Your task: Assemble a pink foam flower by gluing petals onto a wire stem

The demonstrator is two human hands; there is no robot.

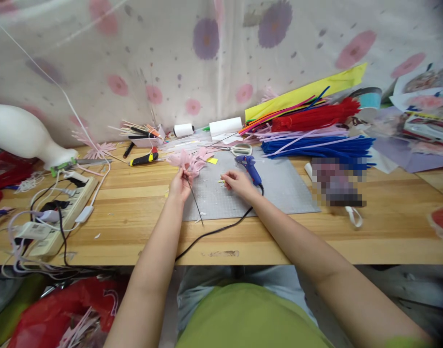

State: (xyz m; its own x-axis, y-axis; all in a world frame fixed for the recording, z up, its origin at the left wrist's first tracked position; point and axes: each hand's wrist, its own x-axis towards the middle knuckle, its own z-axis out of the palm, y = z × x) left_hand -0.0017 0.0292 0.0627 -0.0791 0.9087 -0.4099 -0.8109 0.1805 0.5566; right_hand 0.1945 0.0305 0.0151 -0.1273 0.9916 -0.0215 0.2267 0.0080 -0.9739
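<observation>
My left hand [181, 185] is closed round the dark stem of a pink artificial flower [192, 160], whose petals spread above the fingers while the stem slants down over the grey cutting mat [287, 193]. Over the middle of the mat, my right hand [238, 184] has its thumb and fingertips pinched together. Small yellowish bits show at those fingertips, too small to tell whether they are held. Just beyond the right hand lies a blue glue gun [248, 169], its black cord running under the right forearm. Scissors [239, 149] rest near the mat's back edge, close to a yellow piece [212, 160].
Blue pipe cleaners [316, 147] and red ones [316, 116] are heaped at the back right. A yellow-and-black utility knife [144, 159] lies left of the flower. At far left stand a power strip [67, 212] with tangled cords and a white lamp-like object [29, 133].
</observation>
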